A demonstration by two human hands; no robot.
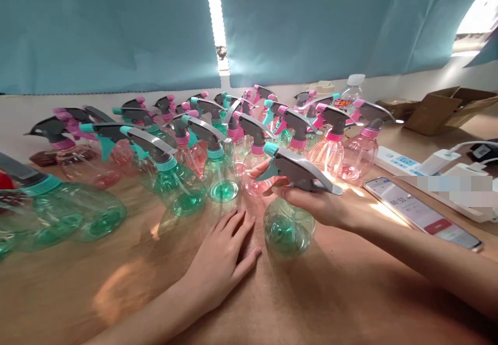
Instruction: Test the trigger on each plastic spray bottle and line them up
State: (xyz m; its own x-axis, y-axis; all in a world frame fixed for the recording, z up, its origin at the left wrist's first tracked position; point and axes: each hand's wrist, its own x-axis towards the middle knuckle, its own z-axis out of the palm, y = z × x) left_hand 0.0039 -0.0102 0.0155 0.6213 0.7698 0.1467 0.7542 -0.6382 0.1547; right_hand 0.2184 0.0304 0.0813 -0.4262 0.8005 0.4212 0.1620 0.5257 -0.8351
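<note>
Spray bottles, green and pink, crowd the wooden surface. Left hand lies open, palm down; right hand grips one green bottle by its neck, upright, base seemingly resting there. Phone lies at right.

1 phone beside a power strip; cardboard box behind.

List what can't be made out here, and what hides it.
In the head view:
Neck of the held green bottle: mostly behind the right grip.
Bases of the rear bottles: behind those in front.
Far-left sprayer: cut off by the left edge.
Part of the power strip: under a pixelated patch.
Phone: small print too small and blurred.
</note>
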